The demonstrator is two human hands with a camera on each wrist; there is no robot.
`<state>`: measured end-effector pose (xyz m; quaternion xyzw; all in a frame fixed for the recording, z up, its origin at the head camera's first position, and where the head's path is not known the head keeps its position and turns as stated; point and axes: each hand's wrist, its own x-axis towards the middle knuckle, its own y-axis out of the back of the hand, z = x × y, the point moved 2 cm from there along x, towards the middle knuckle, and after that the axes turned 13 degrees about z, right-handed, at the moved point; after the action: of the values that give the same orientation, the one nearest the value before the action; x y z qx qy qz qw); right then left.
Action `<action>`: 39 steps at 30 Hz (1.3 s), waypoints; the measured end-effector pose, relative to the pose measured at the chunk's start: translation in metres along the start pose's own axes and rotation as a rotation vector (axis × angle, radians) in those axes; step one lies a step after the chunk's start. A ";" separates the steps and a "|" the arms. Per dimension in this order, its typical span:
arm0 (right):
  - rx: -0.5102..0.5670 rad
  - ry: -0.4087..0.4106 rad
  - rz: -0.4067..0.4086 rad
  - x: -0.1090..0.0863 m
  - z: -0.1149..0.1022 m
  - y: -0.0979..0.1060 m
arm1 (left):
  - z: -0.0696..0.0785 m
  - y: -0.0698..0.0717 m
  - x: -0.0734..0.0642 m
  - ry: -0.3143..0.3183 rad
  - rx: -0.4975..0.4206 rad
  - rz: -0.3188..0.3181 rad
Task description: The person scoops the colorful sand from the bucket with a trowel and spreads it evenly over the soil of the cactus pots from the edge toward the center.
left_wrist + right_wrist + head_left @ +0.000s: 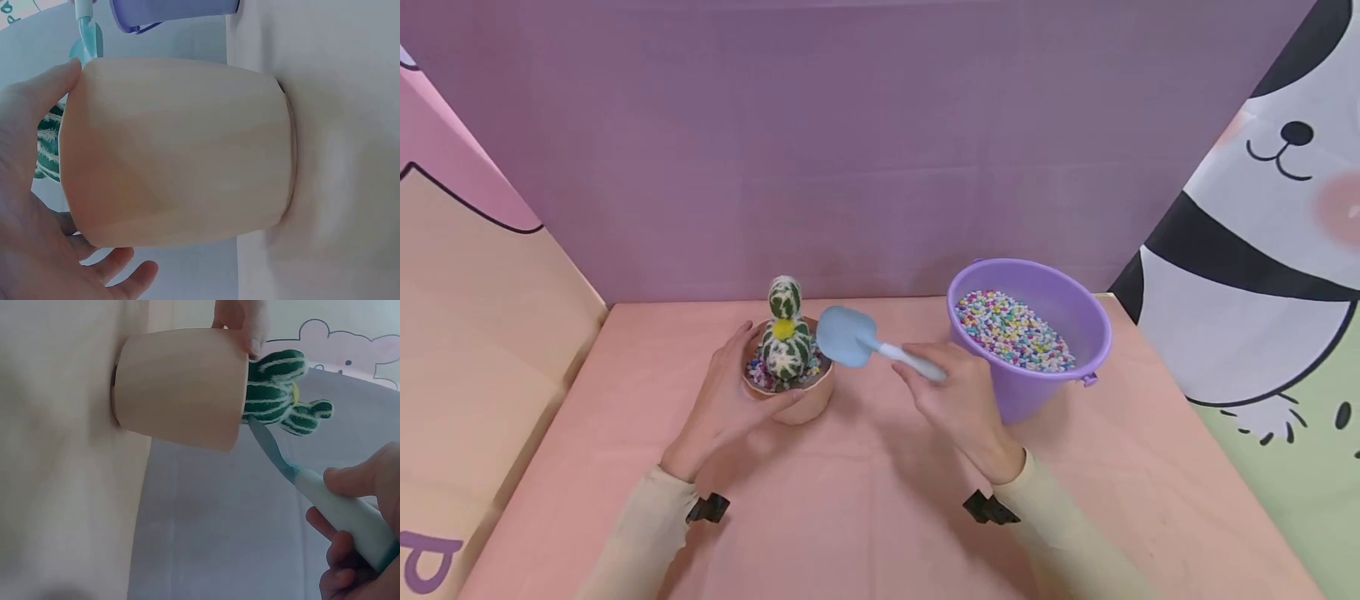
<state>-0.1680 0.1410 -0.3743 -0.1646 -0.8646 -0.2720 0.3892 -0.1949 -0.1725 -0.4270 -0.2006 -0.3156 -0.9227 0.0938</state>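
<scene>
On the left of the table stands a peach flower pot (808, 407) with a green, white-striped plush cactus (786, 354) bearing a yellow flower. Colored beads surround the cactus base. My left hand (718, 408) grips the pot's rim, thumb on the near side and fingers round the left. My right hand (958, 400) holds a light-blue toy shovel (844, 335) by its pale handle. In the right wrist view, the shovel blade (270, 445) is tilted with its tip at the pot's rim, beside the cactus (269, 397).
A purple bucket (1018, 398), partly filled with multicolored beads (1011, 329), stands to the right, just beyond my right hand. Pink cloth (850, 517) covers the table. A purple backdrop (865, 150) rises behind, and printed panels flank both sides, one with a panda (1285, 275).
</scene>
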 end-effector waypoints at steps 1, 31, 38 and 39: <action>0.005 -0.016 0.000 0.000 0.000 0.002 | 0.000 0.000 -0.001 -0.002 -0.004 0.005; -0.009 -0.211 -0.005 0.028 0.004 0.066 | 0.060 0.021 -0.015 -0.236 -0.215 0.382; -0.018 -0.218 -0.006 0.031 0.010 0.079 | 0.085 0.020 -0.019 -0.311 -0.293 0.404; -0.021 -0.222 -0.008 0.031 0.010 0.081 | 0.087 0.019 -0.020 -0.315 -0.298 0.396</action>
<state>-0.1539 0.2138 -0.3289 -0.1944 -0.9002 -0.2624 0.2881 -0.1439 -0.1328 -0.3623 -0.4108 -0.1419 -0.8801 0.1912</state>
